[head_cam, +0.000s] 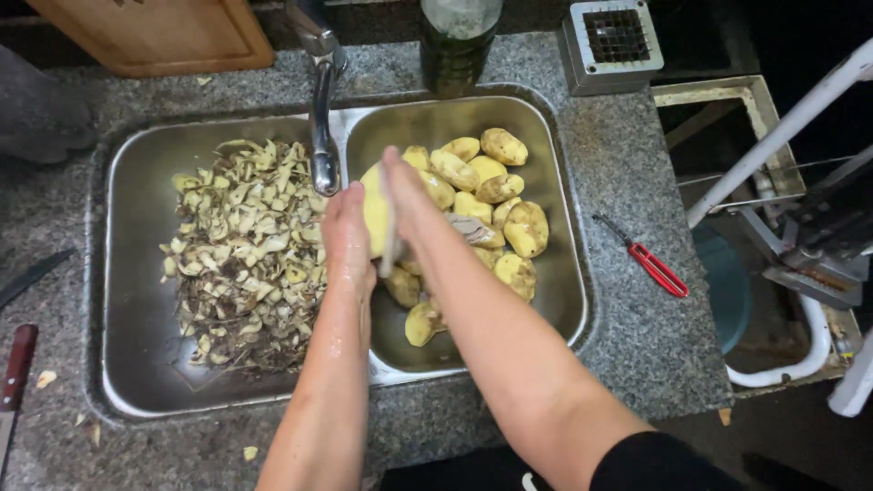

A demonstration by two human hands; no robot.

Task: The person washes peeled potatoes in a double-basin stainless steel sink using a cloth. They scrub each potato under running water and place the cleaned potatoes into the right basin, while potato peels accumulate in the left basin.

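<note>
Yellow peeled potato (375,211) sits clamped in my left hand (346,238) just below the faucet (323,136); my right hand (406,195), fingers closed on a blurred peeler (389,238), presses against it.

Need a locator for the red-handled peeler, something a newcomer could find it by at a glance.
Start at the double steel sink set in the speckled grey granite counter. On the bare counter strip to the right of the basin full of potatoes lies the peeler, slanting down to the right. It is the only bright red thing there, apart from the square metal grid cutter farther back.
</note>
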